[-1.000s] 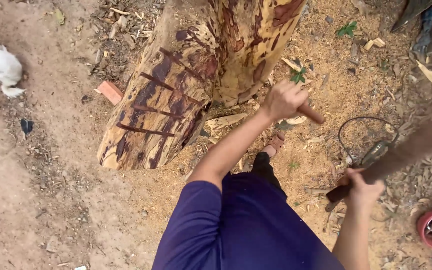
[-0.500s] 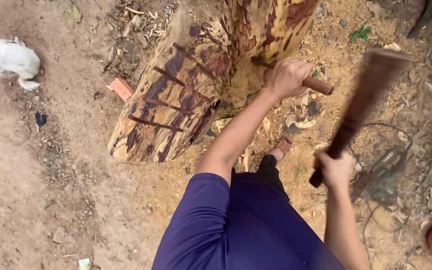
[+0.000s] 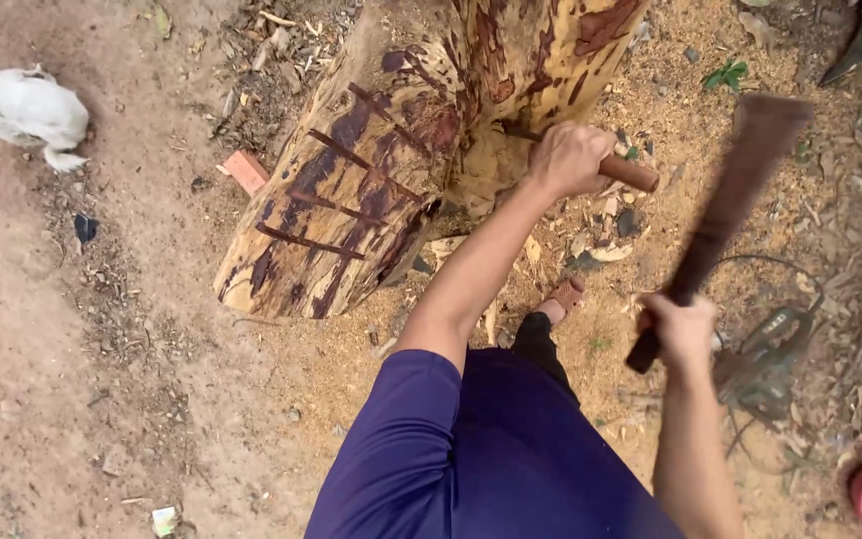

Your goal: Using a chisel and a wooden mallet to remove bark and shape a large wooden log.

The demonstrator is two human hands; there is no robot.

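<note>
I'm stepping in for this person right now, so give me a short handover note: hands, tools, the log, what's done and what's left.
Left hand: closed on a wooden-handled chisel set against the log.
Right hand: gripping a dark wooden club, raised and motion-blurred, clear of the chisel.
The log lies on sawdust-covered ground; its bark is largely stripped, and several dark cuts cross its near side.
Left, as far as I can judge: the strike on the chisel handle, with more carving likely where its tip sits.
Nearby: a white bird and a tangled cable.
</note>
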